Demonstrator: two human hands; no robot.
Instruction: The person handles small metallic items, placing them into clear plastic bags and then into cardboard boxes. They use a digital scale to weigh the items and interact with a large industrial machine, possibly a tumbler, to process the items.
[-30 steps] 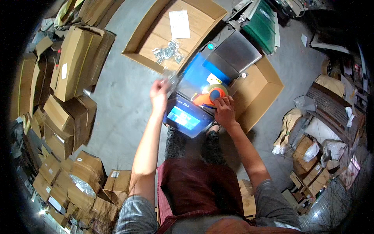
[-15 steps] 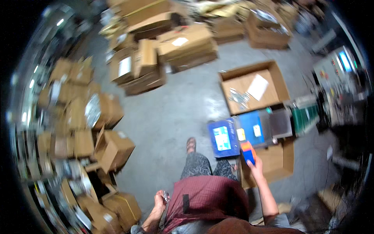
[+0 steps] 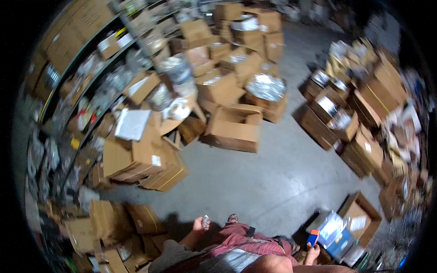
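- The left hand [image 3: 198, 225] could be losing the packet [image 3: 205, 221] if its grip is too slack: the small silvery thing is poking out past the fingers, over bare floor [image 3: 282, 168].
- The packet could also be splitting or spilling if the fingers are pinching too hard; what is inside is too blurred to tell.
- The device [image 3: 312, 239], orange and blue, could be knocking against the machine [image 3: 337, 242] or its bright screen [image 3: 332, 226] if the right hand [image 3: 312, 253] is swinging sideways, since it is sitting just beside them.
- A foot [image 3: 232, 219] could be catching on the open carton [image 3: 234, 134] if the person is walking ahead while looking elsewhere; for now it is standing well apart from it.
- The left hand is curling its fingers closed around the packet, holding it out to the left of the apron [image 3: 261, 242].
- The right hand is closing on the device's lower, blue end, with the orange end pointing up and away; whether the device is touching the machine, I cannot tell.
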